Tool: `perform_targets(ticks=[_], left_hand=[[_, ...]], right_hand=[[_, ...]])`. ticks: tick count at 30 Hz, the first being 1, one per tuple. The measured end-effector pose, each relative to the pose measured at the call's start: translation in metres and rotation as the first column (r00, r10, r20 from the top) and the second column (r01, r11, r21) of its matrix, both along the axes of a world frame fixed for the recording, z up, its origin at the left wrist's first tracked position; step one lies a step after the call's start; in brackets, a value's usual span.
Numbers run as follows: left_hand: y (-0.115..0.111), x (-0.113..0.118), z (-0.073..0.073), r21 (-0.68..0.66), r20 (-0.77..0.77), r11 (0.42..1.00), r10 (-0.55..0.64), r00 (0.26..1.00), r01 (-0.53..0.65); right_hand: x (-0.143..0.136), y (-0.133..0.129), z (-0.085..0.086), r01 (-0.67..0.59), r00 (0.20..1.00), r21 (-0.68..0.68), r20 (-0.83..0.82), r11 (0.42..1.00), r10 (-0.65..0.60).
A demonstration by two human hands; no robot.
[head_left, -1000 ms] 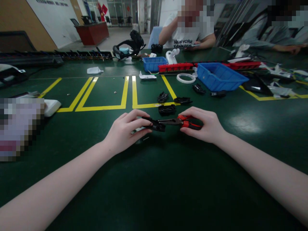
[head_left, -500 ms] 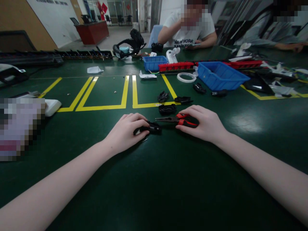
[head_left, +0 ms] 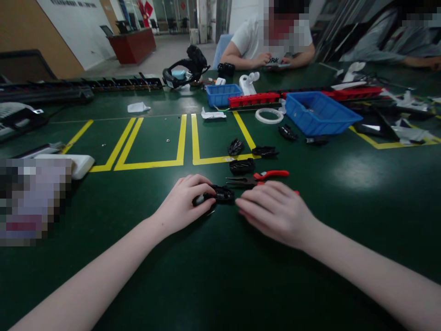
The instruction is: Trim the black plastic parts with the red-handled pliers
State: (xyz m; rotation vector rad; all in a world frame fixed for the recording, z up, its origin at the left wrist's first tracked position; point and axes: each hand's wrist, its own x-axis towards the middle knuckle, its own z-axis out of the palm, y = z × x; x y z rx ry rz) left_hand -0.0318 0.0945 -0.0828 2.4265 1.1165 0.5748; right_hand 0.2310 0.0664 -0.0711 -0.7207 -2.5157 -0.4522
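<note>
My left hand (head_left: 188,197) is closed on the left end of a black plastic part (head_left: 224,194) lying on the green table (head_left: 206,276). A small thin metal piece (head_left: 211,212) rests just below that part. To the right, my right hand (head_left: 275,209) hovers near the part's right end, fingers together and slightly blurred; what lies under its fingers is hidden. Behind it, the red-handled pliers (head_left: 243,182) lie on the table with handles spread, partly covered by the hand. Several more black parts (head_left: 242,166) lie just beyond the pliers.
Two blue bins (head_left: 320,115), a white tape ring (head_left: 269,116) and red strips (head_left: 255,100) stand farther back. A white object (head_left: 82,165) is at the left. Across the table a person (head_left: 237,50) sits with both hands near a flat device.
My right hand has let go of the pliers and moved down and left toward the black part. My left hand keeps its hold. The view has shifted slightly.
</note>
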Motion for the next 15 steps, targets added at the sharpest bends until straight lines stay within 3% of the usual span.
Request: perform_targets(ticks=[2, 6, 15], left_hand=[[0.001, 0.001, -0.001, 0.009, 0.014, 1.0, 0.002, 1.0, -0.002], [0.0, 0.003, 0.0, -0.005, 0.049, 0.999, 0.042, 0.998, -0.042], [-0.001, 0.005, 0.004, -0.031, 0.01, 0.998, 0.047, 0.999, -0.046]], right_hand=[[-0.025, -0.011, -0.004, -0.072, 0.997, -0.088, 0.028, 0.994, 0.074], [-0.061, -0.016, -0.011, -0.024, 0.999, -0.235, 0.019, 0.972, 0.03], [-0.065, -0.02, 0.001, 0.01, 0.98, -0.208, 0.195, 0.978, 0.032]])
